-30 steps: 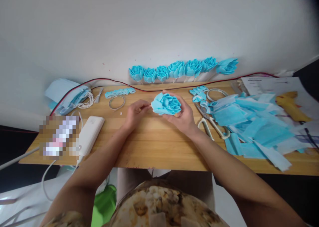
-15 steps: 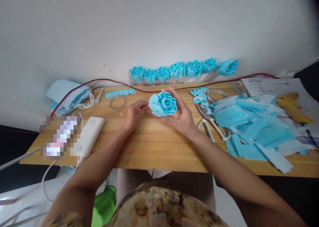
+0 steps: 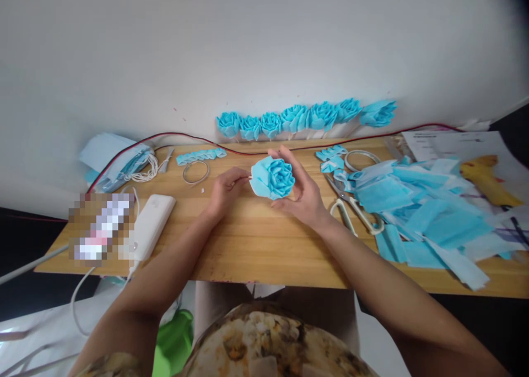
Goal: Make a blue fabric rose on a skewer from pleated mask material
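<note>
A light blue fabric rose (image 3: 273, 177) is held just above the wooden table (image 3: 248, 244), near its far middle. My left hand (image 3: 225, 190) pinches the thin white stem end at the rose's left side, fingers closed. My right hand (image 3: 301, 192) cups the rose from the right and below, fingers curled round it with the thumb under the petals. A row of several finished blue roses (image 3: 306, 117) leans against the white wall behind.
White-handled scissors (image 3: 351, 206) lie right of my right hand, beside a pile of blue mask pieces (image 3: 421, 211). A yellow glue gun (image 3: 485, 179) rests on papers far right. A wire ring (image 3: 195, 170), a pleated blue strip (image 3: 200, 155), a white power bank (image 3: 151, 225) and stacked masks (image 3: 119, 159) lie left.
The rose has turned in my hands, its face tilting up and its petals drawn tighter. My right fingers have shifted from under it to cup its right side. My left hand stays pinched.
</note>
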A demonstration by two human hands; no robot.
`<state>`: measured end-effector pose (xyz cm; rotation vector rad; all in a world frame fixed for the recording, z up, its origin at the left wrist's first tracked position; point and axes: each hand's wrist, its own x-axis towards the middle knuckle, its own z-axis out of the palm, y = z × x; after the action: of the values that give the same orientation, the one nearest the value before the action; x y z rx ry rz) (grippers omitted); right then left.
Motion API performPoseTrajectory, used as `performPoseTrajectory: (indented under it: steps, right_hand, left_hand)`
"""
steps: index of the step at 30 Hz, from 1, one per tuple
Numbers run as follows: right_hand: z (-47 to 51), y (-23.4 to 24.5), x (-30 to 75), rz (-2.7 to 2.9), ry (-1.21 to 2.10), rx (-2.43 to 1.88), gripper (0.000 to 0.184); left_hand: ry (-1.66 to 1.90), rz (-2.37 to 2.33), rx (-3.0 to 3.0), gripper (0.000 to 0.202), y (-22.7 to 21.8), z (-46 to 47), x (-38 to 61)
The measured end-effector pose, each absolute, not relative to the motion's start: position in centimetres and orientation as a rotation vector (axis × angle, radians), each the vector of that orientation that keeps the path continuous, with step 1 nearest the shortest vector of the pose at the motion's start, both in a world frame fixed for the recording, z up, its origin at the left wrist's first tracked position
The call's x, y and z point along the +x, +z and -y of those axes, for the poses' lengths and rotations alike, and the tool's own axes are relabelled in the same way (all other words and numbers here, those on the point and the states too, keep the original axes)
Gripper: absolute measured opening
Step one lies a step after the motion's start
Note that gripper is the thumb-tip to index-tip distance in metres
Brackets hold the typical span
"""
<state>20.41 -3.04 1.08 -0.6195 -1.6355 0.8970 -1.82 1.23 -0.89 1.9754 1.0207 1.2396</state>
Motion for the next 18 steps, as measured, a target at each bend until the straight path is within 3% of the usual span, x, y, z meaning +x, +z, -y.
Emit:
performPoseTrajectory:
  steps: [3,7,10,15,18]
  right_hand:
    - [3.22,1.39,20.30,1.629,0.856,-0.672,0.096]
    - [3.36,1.89,20.16,1.603,0.728,-0.697,0.068]
    - [3.40,2.10,20.16,1.583,0.666,-0.670,0.056]
    - [3.40,1.97,20.30,1.580,0.627,-0.716,0.044]
    - [3.20,1.62,20.39,1.586,0.688,-0.711,0.055]
  left_hand:
    - [1.251,-1.014,1.985,0.016,-0.88,-1.23,-1.71]
    - [1.253,-1.005,1.985,0.013,-0.96,-1.31,-1.63]
    - [1.231,-1.056,1.963,0.013,-1.04,-1.28,-1.58]
    - [1.223,-1.142,1.900,0.011,-1.24,-1.22,-1.54]
    - [1.224,-1.148,1.893,0.011,-1.24,-1.27,-1.65]
